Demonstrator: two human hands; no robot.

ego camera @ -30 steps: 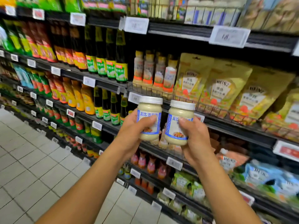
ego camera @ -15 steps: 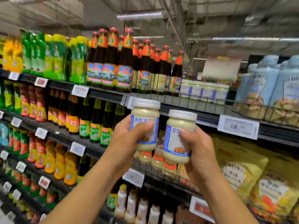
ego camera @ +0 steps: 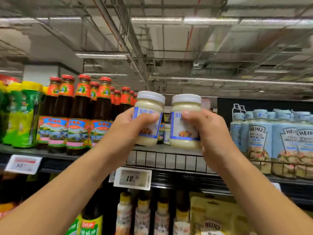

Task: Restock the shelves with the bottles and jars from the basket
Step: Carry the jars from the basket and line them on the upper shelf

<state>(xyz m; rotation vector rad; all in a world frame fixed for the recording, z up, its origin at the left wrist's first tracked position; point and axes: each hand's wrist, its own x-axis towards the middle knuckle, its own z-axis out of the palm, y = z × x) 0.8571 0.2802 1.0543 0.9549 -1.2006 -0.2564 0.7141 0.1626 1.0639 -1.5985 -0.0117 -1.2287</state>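
I hold two white-lidded jars of pale dressing with blue labels, upright and side by side, at the level of the top shelf. My left hand grips the left jar, thumb across its label. My right hand grips the right jar from its right side. Both jars hover just above the shelf's wire front rail, over a gap. Between them, further back on that shelf, a similar small jar shows. The basket is out of view.
Dark sauce bottles with red caps fill the top shelf left of the gap; pale blue Heinz pouches stand to its right. A price tag hangs under the gap. Lower shelves hold dressing bottles and yellow pouches.
Both hands have lifted the jars from the middle shelves up to the top shelf, and my view has tilted upward to the ceiling. My grip on each jar is unchanged.
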